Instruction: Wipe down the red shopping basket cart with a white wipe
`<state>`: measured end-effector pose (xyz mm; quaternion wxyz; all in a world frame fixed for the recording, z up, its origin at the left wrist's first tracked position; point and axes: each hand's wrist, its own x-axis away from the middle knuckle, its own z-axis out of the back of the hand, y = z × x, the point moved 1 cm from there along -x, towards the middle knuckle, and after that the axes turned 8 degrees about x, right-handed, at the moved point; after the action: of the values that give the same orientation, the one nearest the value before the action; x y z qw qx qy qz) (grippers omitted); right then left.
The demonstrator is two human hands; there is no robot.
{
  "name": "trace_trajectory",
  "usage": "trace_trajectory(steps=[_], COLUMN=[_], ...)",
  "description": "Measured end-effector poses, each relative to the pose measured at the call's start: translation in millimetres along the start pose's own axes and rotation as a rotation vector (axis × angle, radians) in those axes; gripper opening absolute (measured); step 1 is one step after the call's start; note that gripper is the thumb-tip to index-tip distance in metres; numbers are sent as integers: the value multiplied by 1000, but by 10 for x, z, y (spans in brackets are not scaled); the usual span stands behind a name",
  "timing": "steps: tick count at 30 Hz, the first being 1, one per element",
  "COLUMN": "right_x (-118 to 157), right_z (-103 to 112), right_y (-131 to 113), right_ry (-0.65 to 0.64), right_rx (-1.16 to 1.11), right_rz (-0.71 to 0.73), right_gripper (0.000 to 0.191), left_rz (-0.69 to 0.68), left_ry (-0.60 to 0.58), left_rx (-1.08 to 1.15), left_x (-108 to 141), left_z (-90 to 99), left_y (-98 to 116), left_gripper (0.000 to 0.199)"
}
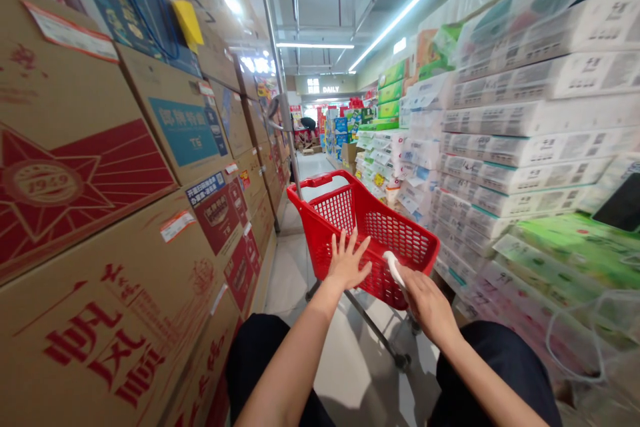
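A red plastic shopping cart [400,238] with perforated basket walls stands in the middle of the view, on metal legs with wheels. My left hand [349,263] has its fingers spread at the near side of the basket; whether it touches the wall I cannot tell. To its right, my right hand [425,297] is closed on a white cloth [393,267], which lies against the near right part of the basket. The inside of the basket shows only partly.
Stacked cardboard boxes [95,307] line the left side. White packs [500,137] and green packs [565,253] are piled on the right. A metal pole [285,107] rises beyond the cart. A dark phone-like object [620,203] is at the right edge.
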<state>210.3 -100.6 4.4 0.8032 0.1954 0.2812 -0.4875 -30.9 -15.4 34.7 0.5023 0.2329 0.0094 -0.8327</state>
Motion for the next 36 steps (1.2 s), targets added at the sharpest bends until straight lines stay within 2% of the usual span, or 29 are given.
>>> trace_trajectory(steps=[3,8,11,14,18,23,27,29,31,33,36], right_x=[32,-28,-99,-118,-22,122,98,42,-13,-48,-52], right_z=[-13,-23,-33,-61,-103,-108,-2,94,166,167,57], right_y=[-189,-521,-594,-497,-102,512,767,799,747,588,197], right_ry=[-2,2,-19,-25,-6,8,48,139,201,180,96], right_rx=[-22,-109,-172,-187,-118,-6,79,133,185,205,164], right_rz=[4,96,178,239,246,112,-29,-133,-177,-112,28], right_gripper=[75,86,82,75,66,62,64,68,72,75,72], left_rz=[83,262,307,311,313,303,312,293,274,260,259], left_ry=[-41,-67,-72,-42,-6,2,-5,-19,-36,-36,-4], left_rx=[64,78,53,44,49,78,78,69,58,41,21], left_x=[-25,-99,-83,-28,-4,-78,-140,-172,-207,-242,-288], left_z=[45,97,113,109,83,39,-9,-25,-34,-40,-63], left_y=[-85,-208,-272,-300,-279,-206,-150,-147,-162,-177,-164], left_gripper=[74,89,85,73,65,63,61,60,59,57,56])
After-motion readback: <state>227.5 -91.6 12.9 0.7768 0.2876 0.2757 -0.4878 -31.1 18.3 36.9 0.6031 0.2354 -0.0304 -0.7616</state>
